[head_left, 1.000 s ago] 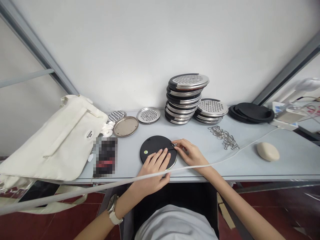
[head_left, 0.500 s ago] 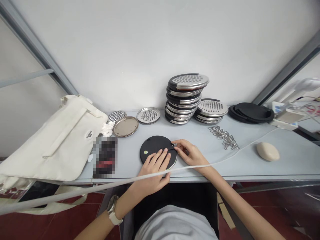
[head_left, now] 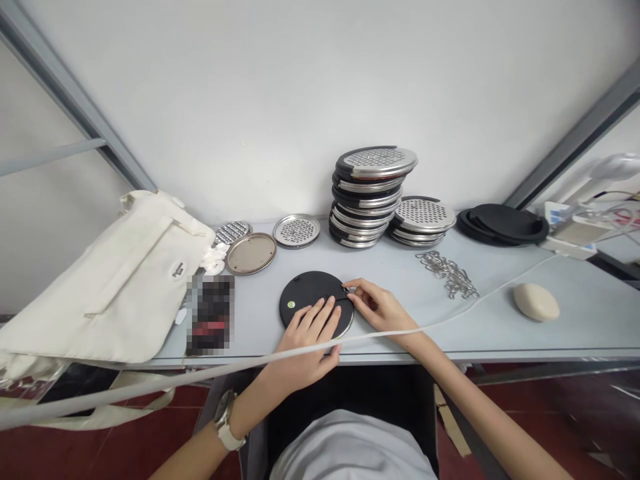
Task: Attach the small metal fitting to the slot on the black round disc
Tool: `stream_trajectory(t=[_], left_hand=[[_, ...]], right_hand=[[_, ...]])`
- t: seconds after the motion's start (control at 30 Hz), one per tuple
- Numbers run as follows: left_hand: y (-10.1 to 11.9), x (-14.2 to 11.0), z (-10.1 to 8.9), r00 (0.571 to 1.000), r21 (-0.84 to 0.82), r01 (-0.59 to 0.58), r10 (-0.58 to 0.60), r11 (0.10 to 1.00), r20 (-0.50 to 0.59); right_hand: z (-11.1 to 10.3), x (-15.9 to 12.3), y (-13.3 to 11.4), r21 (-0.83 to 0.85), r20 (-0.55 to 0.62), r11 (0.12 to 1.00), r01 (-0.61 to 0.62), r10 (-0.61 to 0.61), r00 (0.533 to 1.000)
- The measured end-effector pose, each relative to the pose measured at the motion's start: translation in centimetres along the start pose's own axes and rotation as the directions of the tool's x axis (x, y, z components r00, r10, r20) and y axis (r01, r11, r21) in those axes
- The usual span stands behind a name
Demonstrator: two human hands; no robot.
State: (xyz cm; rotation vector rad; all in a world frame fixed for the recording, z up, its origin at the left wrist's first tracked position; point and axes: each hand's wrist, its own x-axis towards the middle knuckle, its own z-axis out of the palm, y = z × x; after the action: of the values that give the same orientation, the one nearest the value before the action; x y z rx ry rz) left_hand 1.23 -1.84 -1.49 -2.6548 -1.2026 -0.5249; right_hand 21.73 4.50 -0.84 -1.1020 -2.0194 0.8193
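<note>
A round black grater base (head_left: 313,287) with a small green-and-white sticker lies on the table close to me, a metal rim showing along its lower right edge. My left hand (head_left: 313,330) rests flat on top of it with its fingers stretched out, the thumb at the near edge. At the right edge, my right hand (head_left: 377,305) pinches a small metal wire clip (head_left: 347,290) between thumb and forefinger, against the slit in the base. A heap of similar wire clips (head_left: 450,273) lies farther right.
Behind stand a tall stack of round graters (head_left: 367,200) and a lower stack (head_left: 425,220). Black discs (head_left: 503,225) lie at right, beyond a beige rounded block (head_left: 536,302). Loose metal plates (head_left: 251,253) and a white bag (head_left: 110,280) are at left. A white cable (head_left: 200,375) crosses in front.
The right fingertips have shifted very slightly at the grater base's edge, with the wire clip still pinched. My left hand stays in place.
</note>
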Motion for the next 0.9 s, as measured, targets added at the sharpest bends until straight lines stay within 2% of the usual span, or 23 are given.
stream_trajectory(t=[0.33,0.63,0.9], left_hand=[[0.02,-0.01,-0.01,1.0,0.004,-0.002,0.002,1.0,-0.019],[-0.05,-0.07,0.13,1.0,0.0,-0.005,0.005,1.0,-0.01],[-0.03,-0.1,0.15,1.0,0.0,-0.003,0.003,1.0,-0.01]], right_hand=[[0.06,-0.15,0.17,-0.018,0.002,1.0,-0.017,0.017,1.0],[0.2,-0.06,0.14,0.026,-0.059,0.999,0.045,-0.044,0.997],[0.27,0.06,0.57,-0.007,-0.111,0.998,0.067,-0.067,0.992]])
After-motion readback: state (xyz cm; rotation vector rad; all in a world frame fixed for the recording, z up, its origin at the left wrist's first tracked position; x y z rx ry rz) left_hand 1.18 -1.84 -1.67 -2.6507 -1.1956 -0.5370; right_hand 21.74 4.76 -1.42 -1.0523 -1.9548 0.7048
